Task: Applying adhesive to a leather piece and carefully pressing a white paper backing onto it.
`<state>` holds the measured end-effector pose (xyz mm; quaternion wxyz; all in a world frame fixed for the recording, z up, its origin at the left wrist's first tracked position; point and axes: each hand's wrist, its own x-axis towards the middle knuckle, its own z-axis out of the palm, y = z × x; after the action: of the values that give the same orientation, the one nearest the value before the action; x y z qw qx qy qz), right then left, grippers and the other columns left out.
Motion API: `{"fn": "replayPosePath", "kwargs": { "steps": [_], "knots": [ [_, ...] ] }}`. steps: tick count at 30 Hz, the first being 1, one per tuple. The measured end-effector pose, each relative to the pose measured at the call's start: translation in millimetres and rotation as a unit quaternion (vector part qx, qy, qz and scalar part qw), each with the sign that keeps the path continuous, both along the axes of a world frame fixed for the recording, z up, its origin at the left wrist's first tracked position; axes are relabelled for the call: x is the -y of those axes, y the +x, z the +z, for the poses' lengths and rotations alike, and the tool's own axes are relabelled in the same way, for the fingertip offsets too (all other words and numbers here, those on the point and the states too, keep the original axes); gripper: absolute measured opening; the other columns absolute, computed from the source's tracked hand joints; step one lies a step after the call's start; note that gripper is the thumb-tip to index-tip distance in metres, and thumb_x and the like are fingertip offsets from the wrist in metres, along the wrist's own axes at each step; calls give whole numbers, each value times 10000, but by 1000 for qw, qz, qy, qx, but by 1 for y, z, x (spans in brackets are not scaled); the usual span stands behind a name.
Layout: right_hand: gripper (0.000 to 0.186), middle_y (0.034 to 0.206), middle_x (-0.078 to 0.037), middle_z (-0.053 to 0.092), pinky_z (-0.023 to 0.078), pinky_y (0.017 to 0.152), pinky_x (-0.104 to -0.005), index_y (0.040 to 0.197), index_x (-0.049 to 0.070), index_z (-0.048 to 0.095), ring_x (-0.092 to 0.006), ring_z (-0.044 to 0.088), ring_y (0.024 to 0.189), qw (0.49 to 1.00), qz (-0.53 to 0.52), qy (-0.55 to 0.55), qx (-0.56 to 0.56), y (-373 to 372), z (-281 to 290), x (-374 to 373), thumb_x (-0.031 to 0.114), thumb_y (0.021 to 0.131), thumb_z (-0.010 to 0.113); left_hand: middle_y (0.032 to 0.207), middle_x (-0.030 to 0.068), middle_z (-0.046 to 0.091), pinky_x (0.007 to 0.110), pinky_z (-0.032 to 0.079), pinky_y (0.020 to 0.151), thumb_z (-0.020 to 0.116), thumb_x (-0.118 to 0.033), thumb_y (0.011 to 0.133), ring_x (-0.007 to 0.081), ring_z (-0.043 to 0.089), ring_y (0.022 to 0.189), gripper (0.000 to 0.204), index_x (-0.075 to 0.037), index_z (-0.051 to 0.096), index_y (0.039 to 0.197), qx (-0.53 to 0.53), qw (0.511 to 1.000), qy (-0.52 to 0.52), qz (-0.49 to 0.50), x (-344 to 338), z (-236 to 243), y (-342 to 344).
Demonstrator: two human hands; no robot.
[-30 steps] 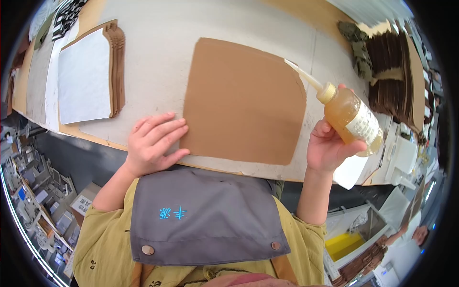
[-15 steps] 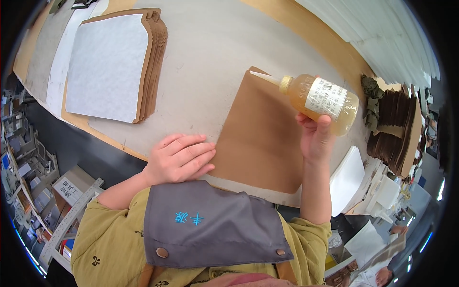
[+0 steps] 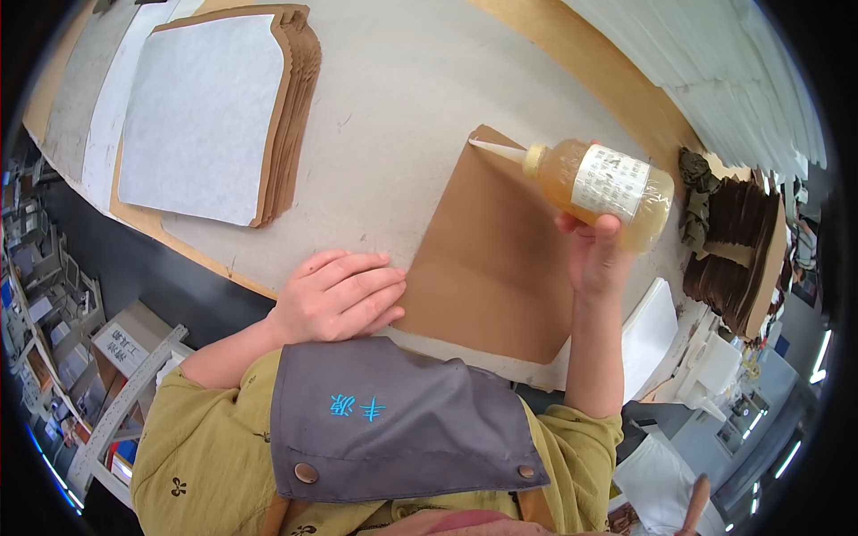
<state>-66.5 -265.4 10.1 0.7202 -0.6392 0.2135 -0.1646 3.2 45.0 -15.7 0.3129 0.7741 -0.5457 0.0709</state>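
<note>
My right hand [image 3: 597, 255] grips a squeeze bottle [image 3: 572, 183] of amber liquid, with a white label, a yellow cap and a long white nozzle. The bottle is tipped nearly flat. Its nozzle tip points left, at the upper left corner of a brown sheet [image 3: 492, 268]; I cannot tell whether it touches. My left hand [image 3: 338, 297] lies flat on the table with its fingers stretched out, the fingertips at the sheet's left edge.
A stack of brown pieces topped by a white sheet [image 3: 201, 116] stands at the far left of the table [image 3: 384, 116]. White sheets [image 3: 706, 80] lie at the far right. Below them are bundled brown pieces [image 3: 737, 250] and a white paper pile [image 3: 652, 335]. Shelving [image 3: 125, 402] stands at the left.
The nozzle tip has shifted slightly down along the sheet's left corner. My left hand stays in place. At the lower right, another person's hands and sheet have moved mostly out of view.
</note>
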Motion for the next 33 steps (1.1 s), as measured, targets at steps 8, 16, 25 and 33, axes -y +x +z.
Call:
{"fn": "replayPosePath", "kwargs": {
  "steps": [8, 16, 25, 33],
  "knots": [
    [918, 1408, -149, 624, 596, 574, -223, 1423, 64, 526, -169, 730, 1009, 1000, -1, -14, 1, -10, -4, -2, 610, 758, 846, 1043, -11, 743, 278, 546, 764, 789, -170, 847, 155, 712, 979, 167, -125, 736, 999, 9, 999, -34, 2, -4, -4, -2],
    [1012, 1402, -198, 608, 620, 541, -234, 1415, 59, 506, -296, 688, 1176, 998, 37, 12, -40, -21, 2, -15, 656, 681, 865, 1005, -12, 745, 259, 527, 699, 793, -118, 810, 160, 718, 916, 167, -125, 714, 957, 15, 998, -62, 22, -6, -6, -2],
    [1153, 1425, -230, 565, 668, 569, -274, 1426, 34, 470, -391, 608, 1282, 986, 111, 80, -97, -40, 0, -26, 672, 572, 907, 994, -11, 741, 269, 522, 660, 809, -90, 781, 168, 714, 893, 191, -122, 717, 945, 9, 996, -76, 35, -7, -7, -5],
    [1148, 1325, -209, 650, 644, 614, -240, 1418, 3, 519, -221, 733, 1026, 976, 114, 162, -94, -58, 0, -47, 570, 532, 981, 1016, 59, 754, 310, 558, 720, 812, -19, 715, 227, 725, 916, 262, -66, 753, 966, -16, 997, -71, 29, -11, -7, -6]
  ]
}}
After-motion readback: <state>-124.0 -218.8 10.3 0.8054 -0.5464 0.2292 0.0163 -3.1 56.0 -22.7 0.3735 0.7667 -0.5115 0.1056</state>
